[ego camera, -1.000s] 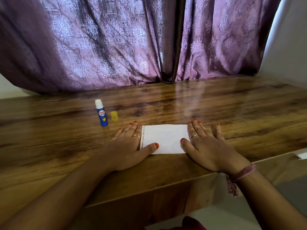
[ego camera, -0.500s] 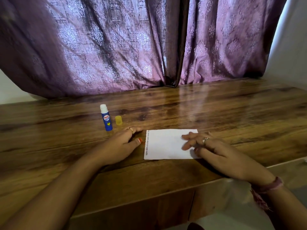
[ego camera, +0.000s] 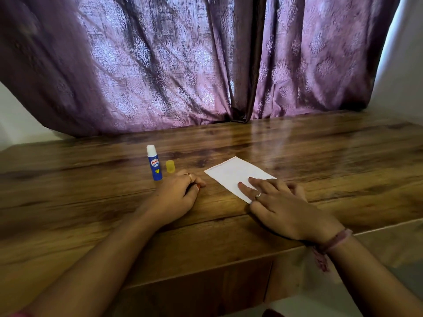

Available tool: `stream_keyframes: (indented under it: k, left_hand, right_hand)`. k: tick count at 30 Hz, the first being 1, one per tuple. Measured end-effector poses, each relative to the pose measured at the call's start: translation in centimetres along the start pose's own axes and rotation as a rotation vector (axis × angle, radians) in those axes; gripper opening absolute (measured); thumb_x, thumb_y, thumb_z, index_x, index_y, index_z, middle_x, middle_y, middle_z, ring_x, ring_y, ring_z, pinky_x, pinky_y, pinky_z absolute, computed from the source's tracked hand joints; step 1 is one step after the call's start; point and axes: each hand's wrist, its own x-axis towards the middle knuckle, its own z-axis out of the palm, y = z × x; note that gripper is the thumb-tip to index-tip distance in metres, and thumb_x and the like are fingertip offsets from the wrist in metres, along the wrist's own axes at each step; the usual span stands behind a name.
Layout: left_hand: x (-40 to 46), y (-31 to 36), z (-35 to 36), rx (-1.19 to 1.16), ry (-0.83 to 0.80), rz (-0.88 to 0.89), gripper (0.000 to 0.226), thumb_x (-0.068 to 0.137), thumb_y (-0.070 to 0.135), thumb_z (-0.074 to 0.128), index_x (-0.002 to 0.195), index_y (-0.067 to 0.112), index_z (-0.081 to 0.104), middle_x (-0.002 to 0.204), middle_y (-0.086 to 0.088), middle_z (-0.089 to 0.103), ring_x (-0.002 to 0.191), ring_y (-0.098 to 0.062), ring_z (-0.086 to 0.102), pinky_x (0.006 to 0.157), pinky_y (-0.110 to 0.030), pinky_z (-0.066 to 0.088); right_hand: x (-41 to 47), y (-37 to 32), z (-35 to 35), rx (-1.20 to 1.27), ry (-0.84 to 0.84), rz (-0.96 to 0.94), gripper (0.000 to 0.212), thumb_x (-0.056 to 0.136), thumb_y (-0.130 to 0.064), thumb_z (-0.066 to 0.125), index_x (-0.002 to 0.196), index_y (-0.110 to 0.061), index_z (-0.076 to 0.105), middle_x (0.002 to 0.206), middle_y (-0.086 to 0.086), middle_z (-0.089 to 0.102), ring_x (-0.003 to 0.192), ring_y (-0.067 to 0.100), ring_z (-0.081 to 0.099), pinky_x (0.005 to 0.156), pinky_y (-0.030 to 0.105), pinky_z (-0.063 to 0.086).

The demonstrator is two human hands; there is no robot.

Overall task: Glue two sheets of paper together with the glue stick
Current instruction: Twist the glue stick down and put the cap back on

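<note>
My right hand (ego camera: pixel 281 202) lies flat on the white rectangular sheet of paper (ego camera: pixel 233 175), fingers straight and spread out, pressing down on its near right corner. Not pinching it, just resting on top with the palm hanging off onto the brown wooden table (ego camera: pixel 320 156). The paper sits at an angle, one corner pointing away from me toward the purple patterned curtain (ego camera: pixel 183 65) at the back. I can only make out one sheet from up here — if there's a second one under it, I can't tell.

My left hand (ego camera: pixel 178 193) is on the table just left of the paper, not touching it. The fingers are curled under loosely, thumb tip near the wood, and there's nothing in it as far as I can see.

The blue glue stick with the white top (ego camera: pixel 154 163) stands upright just beyond my left hand, close to the knuckles but clear of them. Its small yellow translucent cap (ego camera: pixel 170 166) is off and stands right beside it on the right — near, not touching.

There's a ring on each hand, and a reddish thread band (ego camera: pixel 332 242) around my right wrist, which hangs over the table's front edge.
</note>
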Motion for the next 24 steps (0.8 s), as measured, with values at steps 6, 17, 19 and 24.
stream_keyframes:
  k: [6,17,19,24]
  left_hand:
    - [0.0,0.0,-0.5,-0.12,0.047,-0.104,0.023,0.092,0.011,0.051,0.085,0.031,0.061,0.098,0.01,0.066,0.094,-0.003,0.058,0.083,-0.015,0.041]
    - [-2.6,-1.7,-2.8,-0.078,-0.02,-0.206,0.023,0.081,0.028,0.067,0.064,0.014,0.061,0.061,0.004,0.062,0.057,-0.007,0.054,0.058,-0.024,0.041]
    - [-3.5,-2.6,-2.9,-0.074,0.044,-0.286,0.029,0.079,0.033,0.07,0.063,0.013,0.057,0.059,0.004,0.056,0.053,-0.007,0.048,0.054,-0.023,0.038]
    - [-3.4,-4.6,-3.0,-0.196,0.387,-0.571,0.052,0.062,0.034,0.086,0.094,0.011,0.052,0.082,-0.002,0.055,0.07,-0.017,0.053,0.057,-0.029,0.039]
  right_hand:
    - [1.5,-1.2,0.2,-0.045,0.06,0.064,0.054,0.096,-0.051,0.013,0.15,-0.042,0.014,0.156,-0.003,0.019,0.135,0.019,0.015,0.091,0.038,0.011]
    - [2.1,0.5,-0.3,0.199,0.348,0.128,0.063,0.085,-0.053,0.015,0.144,-0.04,0.035,0.134,-0.005,0.041,0.104,0.005,0.02,0.071,0.028,0.006]
    - [2.3,1.2,-0.7,0.274,0.374,0.15,0.05,0.089,-0.049,0.027,0.134,-0.038,0.049,0.126,-0.006,0.048,0.105,0.007,0.026,0.069,0.03,0.007]
    - [2.8,1.1,-1.5,0.359,0.461,0.132,0.026,0.092,-0.034,0.049,0.114,-0.034,0.064,0.109,-0.009,0.056,0.108,0.014,0.044,0.079,0.032,0.015]
